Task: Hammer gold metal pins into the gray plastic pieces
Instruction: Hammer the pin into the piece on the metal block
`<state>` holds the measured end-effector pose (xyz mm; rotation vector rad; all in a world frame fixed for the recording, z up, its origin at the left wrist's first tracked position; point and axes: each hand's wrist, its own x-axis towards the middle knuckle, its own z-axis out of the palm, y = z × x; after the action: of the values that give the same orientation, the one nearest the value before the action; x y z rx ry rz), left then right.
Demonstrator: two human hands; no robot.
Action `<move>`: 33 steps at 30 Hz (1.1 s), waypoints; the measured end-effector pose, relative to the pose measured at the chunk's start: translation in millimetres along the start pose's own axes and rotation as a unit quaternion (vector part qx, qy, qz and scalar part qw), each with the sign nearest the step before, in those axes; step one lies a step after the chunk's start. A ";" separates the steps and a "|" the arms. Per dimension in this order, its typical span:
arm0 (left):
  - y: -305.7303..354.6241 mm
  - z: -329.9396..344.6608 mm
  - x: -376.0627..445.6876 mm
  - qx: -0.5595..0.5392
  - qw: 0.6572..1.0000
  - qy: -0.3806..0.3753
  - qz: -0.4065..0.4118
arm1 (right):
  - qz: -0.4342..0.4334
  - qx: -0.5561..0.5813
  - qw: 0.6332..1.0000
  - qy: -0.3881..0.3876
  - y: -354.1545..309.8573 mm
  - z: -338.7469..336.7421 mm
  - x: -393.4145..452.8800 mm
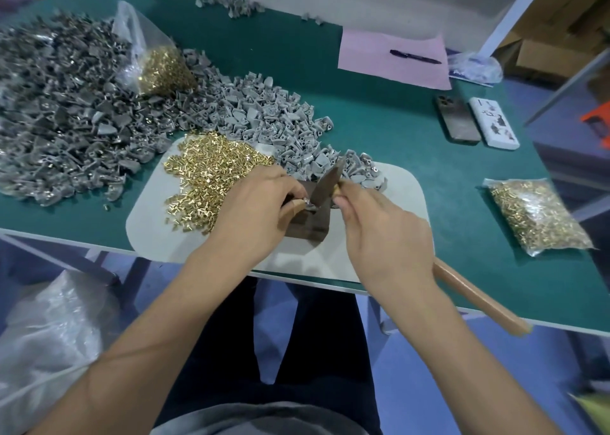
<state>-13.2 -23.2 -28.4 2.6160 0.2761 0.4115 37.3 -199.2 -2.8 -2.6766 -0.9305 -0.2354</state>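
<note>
Pins (211, 177) lie heaped beside my left hand (254, 210), which pinches a gray piece (308, 203) on the block (310, 223); my right hand (383, 233) grips the hammer (326, 183) near its head. A skewed blow could strike my fingertips.

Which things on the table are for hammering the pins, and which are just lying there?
For the job:
hammer in the right hand
gray piece held by the left hand
metal block
loose pins
gray pieces
pin bags

Just lying about:
pen
pink paper
phone
white box
</note>
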 end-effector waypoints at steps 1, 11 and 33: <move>0.0 0.1 -0.1 -0.001 1.000 0.002 0.000 | 0.011 0.034 0.999 0.039 -1.2 -3.3 -1.2; -2.9 -2.0 2.0 0.001 1.000 -0.013 0.007 | 0.039 0.065 0.995 0.067 -9.6 -6.5 -0.3; -5.5 -3.7 6.7 0.008 1.000 -0.026 -0.009 | 0.045 0.055 0.997 0.042 11.4 4.1 0.7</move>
<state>-8.8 -15.1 -26.3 2.6331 0.2873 0.3364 45.2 -206.0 -9.0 -2.5789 -0.7719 -0.2678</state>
